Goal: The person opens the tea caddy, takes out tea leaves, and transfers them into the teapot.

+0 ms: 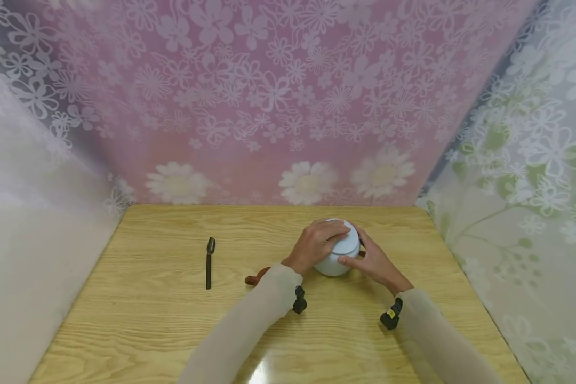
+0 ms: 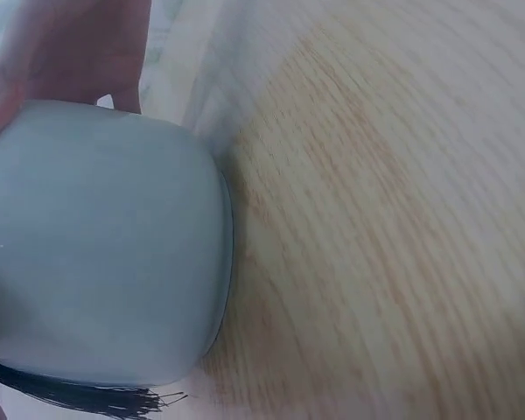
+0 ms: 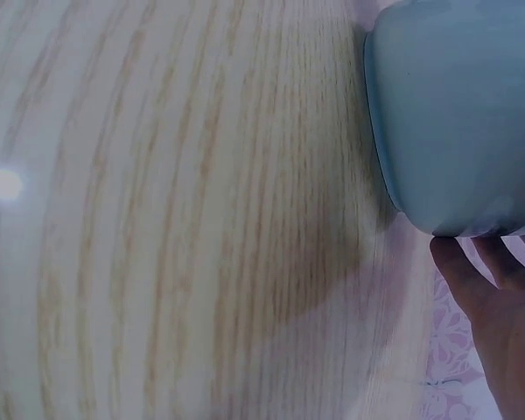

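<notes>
A round, glossy white jar (image 1: 333, 265) with a flat lid (image 1: 346, 242) stands on the wooden table. My left hand (image 1: 315, 242) grips the lid, its fingers curved over the top from the left; its thumb is hidden in the head view. From the right side, my right hand (image 1: 374, 261) holds the jar, thumb at the front and fingers around the far side. The right fingers (image 3: 499, 271) touch the jar's wall in the right wrist view. Dark bristles (image 2: 114, 400) show beside the jar in the left wrist view.
A black spoon (image 1: 209, 264) lies on the left of the table (image 1: 163, 320). Partly covered by the left sleeve is a reddish-brown object (image 1: 257, 277). A flower-patterned pink cloth (image 1: 249, 106) hangs along the table's back edge, and pale cloths hang at both sides.
</notes>
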`<state>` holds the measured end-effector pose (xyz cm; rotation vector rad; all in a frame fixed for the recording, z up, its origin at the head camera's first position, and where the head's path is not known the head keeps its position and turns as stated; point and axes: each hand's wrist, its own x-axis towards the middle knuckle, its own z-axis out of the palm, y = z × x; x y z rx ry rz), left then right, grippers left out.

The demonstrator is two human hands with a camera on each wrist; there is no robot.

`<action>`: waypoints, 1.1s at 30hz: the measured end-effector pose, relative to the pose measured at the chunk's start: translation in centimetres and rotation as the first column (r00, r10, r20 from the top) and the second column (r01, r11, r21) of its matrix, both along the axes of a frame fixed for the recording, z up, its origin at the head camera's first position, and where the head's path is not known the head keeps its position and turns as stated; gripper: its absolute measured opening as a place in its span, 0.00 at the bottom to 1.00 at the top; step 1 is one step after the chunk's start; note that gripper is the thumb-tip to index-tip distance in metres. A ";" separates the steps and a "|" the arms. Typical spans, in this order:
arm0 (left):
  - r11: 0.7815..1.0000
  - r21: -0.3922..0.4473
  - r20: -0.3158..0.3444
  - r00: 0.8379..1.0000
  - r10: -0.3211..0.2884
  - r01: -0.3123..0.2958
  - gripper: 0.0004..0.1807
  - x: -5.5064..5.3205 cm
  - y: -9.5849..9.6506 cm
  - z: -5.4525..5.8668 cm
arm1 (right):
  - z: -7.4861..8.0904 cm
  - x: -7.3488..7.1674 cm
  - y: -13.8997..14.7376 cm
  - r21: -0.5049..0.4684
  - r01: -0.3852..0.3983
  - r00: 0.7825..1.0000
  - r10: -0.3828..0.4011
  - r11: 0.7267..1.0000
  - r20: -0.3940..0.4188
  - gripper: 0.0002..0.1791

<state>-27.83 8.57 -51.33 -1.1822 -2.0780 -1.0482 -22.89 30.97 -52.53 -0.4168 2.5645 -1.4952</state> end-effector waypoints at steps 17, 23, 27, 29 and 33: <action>0.999 0.007 0.280 0.959 -0.043 0.043 0.14 0.1 -0.6 1.6 | 0.1 0.1 -0.2 -0.020 -0.004 1.000 0.005 1.000 0.009 0.55; 0.997 0.007 0.372 0.925 -0.073 0.076 0.15 0.1 -0.8 2.0 | 0.1 0.5 -0.1 -0.008 0.013 1.000 -0.012 1.000 0.018 0.55; 0.997 0.007 0.467 0.881 -0.071 0.076 0.19 0.2 -1.3 1.8 | 0.1 0.8 -0.2 0.000 0.025 0.999 -0.025 1.000 0.030 0.56; 0.998 0.006 0.509 0.858 -0.062 0.069 0.22 0.2 -1.5 1.6 | 0.1 1.0 -0.3 0.001 0.027 0.999 -0.027 1.000 0.030 0.56; 0.997 0.009 0.557 0.828 -0.063 0.070 0.26 0.2 -1.9 1.5 | 0.1 1.2 -0.5 -0.003 0.022 0.999 -0.022 1.000 0.025 0.56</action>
